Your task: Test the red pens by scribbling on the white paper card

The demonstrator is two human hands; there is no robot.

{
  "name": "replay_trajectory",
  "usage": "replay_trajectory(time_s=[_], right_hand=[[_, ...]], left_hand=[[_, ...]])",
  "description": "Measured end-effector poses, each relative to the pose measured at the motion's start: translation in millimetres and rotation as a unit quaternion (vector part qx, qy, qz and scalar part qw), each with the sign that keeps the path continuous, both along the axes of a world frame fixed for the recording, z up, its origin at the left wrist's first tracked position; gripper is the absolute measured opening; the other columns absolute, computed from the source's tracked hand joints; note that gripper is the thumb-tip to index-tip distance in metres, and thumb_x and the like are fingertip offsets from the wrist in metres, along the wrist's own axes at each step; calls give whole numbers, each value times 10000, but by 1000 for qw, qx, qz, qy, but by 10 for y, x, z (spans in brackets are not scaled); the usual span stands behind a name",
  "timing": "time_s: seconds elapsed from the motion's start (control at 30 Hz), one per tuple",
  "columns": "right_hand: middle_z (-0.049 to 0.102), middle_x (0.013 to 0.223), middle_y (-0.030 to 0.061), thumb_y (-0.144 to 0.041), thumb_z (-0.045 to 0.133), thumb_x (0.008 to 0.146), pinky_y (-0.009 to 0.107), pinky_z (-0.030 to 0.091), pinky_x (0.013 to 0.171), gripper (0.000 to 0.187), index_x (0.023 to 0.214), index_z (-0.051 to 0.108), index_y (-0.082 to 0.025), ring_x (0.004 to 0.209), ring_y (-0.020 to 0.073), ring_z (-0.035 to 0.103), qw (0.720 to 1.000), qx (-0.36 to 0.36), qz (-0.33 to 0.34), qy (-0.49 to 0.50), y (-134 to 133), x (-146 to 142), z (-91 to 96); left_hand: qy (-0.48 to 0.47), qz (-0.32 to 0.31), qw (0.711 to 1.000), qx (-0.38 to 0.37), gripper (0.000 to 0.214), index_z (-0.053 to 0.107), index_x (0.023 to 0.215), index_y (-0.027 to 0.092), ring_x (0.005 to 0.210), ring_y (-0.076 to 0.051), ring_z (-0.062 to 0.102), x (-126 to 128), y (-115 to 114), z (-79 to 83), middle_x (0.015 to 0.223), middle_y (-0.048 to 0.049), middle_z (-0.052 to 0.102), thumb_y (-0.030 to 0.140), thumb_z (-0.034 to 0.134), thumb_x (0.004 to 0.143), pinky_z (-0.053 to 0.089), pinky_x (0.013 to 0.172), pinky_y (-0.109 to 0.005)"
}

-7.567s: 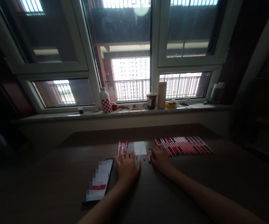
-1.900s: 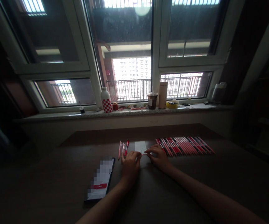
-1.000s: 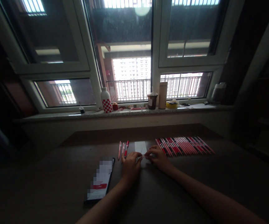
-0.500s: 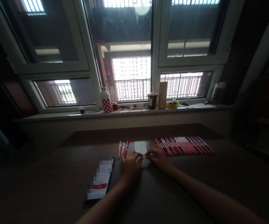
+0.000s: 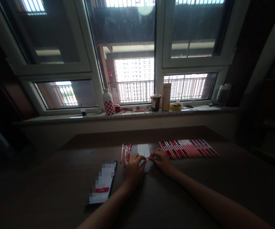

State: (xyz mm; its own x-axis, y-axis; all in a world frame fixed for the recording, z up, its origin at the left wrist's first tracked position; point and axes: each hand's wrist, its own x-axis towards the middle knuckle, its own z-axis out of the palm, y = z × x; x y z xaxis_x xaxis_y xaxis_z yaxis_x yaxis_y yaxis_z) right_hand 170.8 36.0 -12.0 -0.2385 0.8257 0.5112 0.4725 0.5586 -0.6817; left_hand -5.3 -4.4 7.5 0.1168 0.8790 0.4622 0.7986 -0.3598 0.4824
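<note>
Slender, pale pen part point(image 5: 147, 159) just below centre of frame, bridging narrow gap between two hands. Long axis roughly left to right; one piece or two, too small to tell. Left hand point(image 5: 133, 167) at its left end, right hand point(image 5: 161, 160) at its right; neither clearly nearer. Fingers of each hand pinched close, thumb to fingertips, apparently gripping one end each. White paper point(image 5: 143, 148) on dark bench point(image 5: 156, 203), just above part in frame. Loose pens point(image 5: 122, 154) near left hand; long pen row point(image 5: 188, 149) beside right hand.
</note>
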Motion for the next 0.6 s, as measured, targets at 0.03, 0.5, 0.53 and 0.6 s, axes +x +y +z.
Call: replay_trajectory(time_s=[0.03, 0.5, 0.53, 0.6], right_hand=[[658, 858, 51, -307, 627, 837, 354, 398, 857, 140, 764, 697, -211, 946, 219, 518, 1000, 0, 2, -3, 4, 2, -1], [662, 820, 42, -363, 626, 842, 346, 377, 861, 175, 775, 723, -234, 957, 221, 510, 1000, 20, 2, -10, -3, -5, 2], [662, 826, 43, -370, 623, 844, 348, 375, 864, 182, 781, 725, -234, 958, 221, 507, 1000, 20, 3, -10, -3, -2, 2], [658, 825, 42, -377, 616, 849, 350, 371, 872, 190, 796, 727, -233, 957, 221, 504, 1000, 17, 4, -8, -6, 2, 7]], left_hand=[[0, 0, 1000, 1, 131, 666, 882, 279, 1096, -222, 542, -1, 1, -1, 1029, -16, 665, 322, 550, 841, 121, 1103, -549], [1, 2, 1000, 3, 149, 677, 875, 279, 1059, -217, 552, -3, 16, -20, 1030, -17, 668, 360, 557, 839, 118, 1103, -551], [1, 3, 1000, 3, 146, 675, 876, 278, 1058, -216, 550, -1, 14, -20, 1034, -16, 666, 356, 557, 839, 119, 1103, -551], [1, 6, 1000, 4, 140, 670, 874, 275, 1053, -214, 550, 2, 10, -18, 1036, -16, 663, 347, 556, 840, 123, 1102, -551]])
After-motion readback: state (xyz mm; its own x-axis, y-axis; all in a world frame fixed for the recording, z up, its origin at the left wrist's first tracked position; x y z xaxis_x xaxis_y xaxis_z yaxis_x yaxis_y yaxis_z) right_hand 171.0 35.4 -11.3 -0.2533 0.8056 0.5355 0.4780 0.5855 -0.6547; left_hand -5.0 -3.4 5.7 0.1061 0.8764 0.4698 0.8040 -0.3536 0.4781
